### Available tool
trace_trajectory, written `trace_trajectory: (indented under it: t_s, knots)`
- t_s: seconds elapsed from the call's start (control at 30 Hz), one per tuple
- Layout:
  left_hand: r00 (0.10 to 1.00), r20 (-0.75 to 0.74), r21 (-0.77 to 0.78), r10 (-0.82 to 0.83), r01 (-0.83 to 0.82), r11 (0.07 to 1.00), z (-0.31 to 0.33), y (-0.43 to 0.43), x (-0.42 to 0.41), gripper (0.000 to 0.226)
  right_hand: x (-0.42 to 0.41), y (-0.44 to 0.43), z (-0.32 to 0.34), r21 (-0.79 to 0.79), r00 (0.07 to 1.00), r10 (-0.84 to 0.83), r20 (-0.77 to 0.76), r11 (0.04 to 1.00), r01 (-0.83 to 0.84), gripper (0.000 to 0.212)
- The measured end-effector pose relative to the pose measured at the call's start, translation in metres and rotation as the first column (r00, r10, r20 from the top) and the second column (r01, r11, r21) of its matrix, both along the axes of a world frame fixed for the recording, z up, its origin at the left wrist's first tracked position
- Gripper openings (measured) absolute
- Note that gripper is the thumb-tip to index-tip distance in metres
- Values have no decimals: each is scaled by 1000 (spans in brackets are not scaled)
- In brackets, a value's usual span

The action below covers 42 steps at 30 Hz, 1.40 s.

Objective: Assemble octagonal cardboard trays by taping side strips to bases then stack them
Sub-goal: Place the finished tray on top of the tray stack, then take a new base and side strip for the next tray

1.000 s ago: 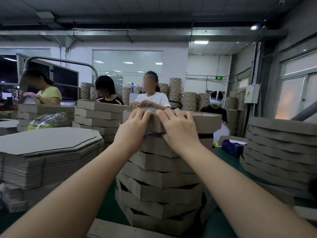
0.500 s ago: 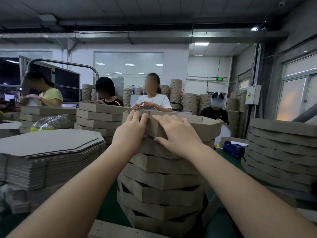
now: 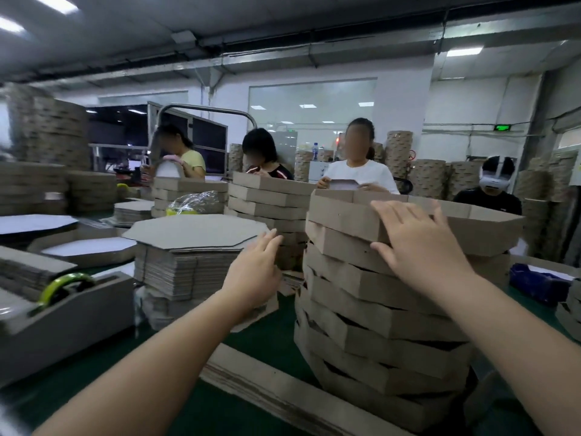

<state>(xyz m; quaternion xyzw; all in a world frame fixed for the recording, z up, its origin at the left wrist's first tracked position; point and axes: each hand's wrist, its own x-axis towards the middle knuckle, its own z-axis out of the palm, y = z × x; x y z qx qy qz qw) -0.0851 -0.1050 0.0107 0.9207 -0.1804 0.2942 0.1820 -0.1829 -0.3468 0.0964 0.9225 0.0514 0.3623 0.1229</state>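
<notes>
A tall stack of finished octagonal cardboard trays (image 3: 377,309) stands in front of me on the green table. Its top tray (image 3: 342,215) sits slightly askew. My right hand (image 3: 418,243) lies with spread, straight fingers against that tray's near wall, thumb lower down. My left hand (image 3: 254,272) hovers free to the left of the stack, fingers straight and holding nothing, in front of a pile of flat octagonal bases (image 3: 195,243).
A grey tape dispenser with a yellow-green roll (image 3: 66,297) sits at the left. Flat side strips (image 3: 283,391) lie at the stack's foot. More tray stacks (image 3: 270,202) and several seated workers are behind. A blue object (image 3: 534,281) lies at the right.
My left hand has come off the top tray and moved left and down. My view has swung left, bringing the tape dispenser and base pile into sight. The right hand stays on the tray.
</notes>
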Motion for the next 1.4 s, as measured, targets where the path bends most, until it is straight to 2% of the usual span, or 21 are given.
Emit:
trace_trajectory:
  t_s: [0.07, 0.2, 0.33, 0.43, 0.63, 0.7, 0.8, 0.9, 0.93, 1.0, 1.07, 1.13, 1.2, 1.27, 1.3, 1.33, 1.4]
  knots:
    - [983, -55, 83, 178, -173, 981, -3, 26, 20, 62, 0, 2, 1, -19, 1000, -29, -3, 999, 29, 65]
    - [908, -153, 244, 389, -347, 905, -1, 60, 59, 65, -1, 3, 4, -12, 999, -39, -23, 999, 39, 66]
    - [825, -237, 393, 513, -402, 827, -6, 83, 93, 66, -3, 5, 6, 11, 999, -20, -30, 1000, 20, 65]
    - [789, -274, 406, 550, -424, 809, -18, 97, 106, 69, -2, 5, 6, 12, 999, -11, -37, 1000, 12, 64]
    - [853, 117, 385, 508, -511, 769, -22, 95, 96, 36, 0, 4, 5, 45, 999, 21, -39, 999, -20, 64]
    - [856, 222, 453, 467, -515, 728, -21, 92, 88, 29, 0, 3, 4, 56, 999, 21, -40, 998, -19, 63]
    - [868, 298, 554, 398, -497, 668, -19, 86, 69, 25, 0, 5, 4, 55, 999, 17, -45, 998, -14, 64]
    - [888, 416, 546, 196, -416, 727, -12, 81, 35, 24, -2, 5, 7, 60, 997, 9, -82, 998, -4, 68]
    - [865, 486, 506, 124, -394, 767, -10, 82, 23, 28, -4, 5, 9, 80, 993, 13, -114, 997, -4, 72]
    - [798, 601, 429, 49, -374, 822, -7, 85, -3, 22, -11, 8, 10, 110, 987, 22, -158, 994, -5, 82]
    - [722, 692, 349, 8, -345, 871, -2, 88, -30, 22, -23, 18, 2, 88, 993, 63, -99, 995, -54, 83]
    - [660, 751, 271, 6, -316, 909, 3, 87, -61, 29, -41, 34, -12, 60, 983, 185, -17, 981, -184, 74]
    - [600, 800, 195, 19, -289, 937, 6, 83, -99, 28, -59, 53, -26, 185, 928, 374, 4, 911, -368, 63]
    - [543, 839, 119, 45, -263, 957, 6, 76, -140, 26, -78, 71, -36, 464, 864, 504, 8, 763, -450, 58]
    - [519, 853, 91, 49, -242, 966, 5, 71, -161, 25, -88, 79, -36, 633, 832, 554, 11, 641, -435, 59]
    - [495, 868, 74, 43, -214, 974, 3, 65, -183, 23, -97, 86, -35, 787, 791, 611, 37, 470, -400, 61]
    - [446, 895, 87, -19, -132, 987, -9, 51, -223, 19, -116, 97, -26, 945, 695, 695, 185, 68, -320, 65]
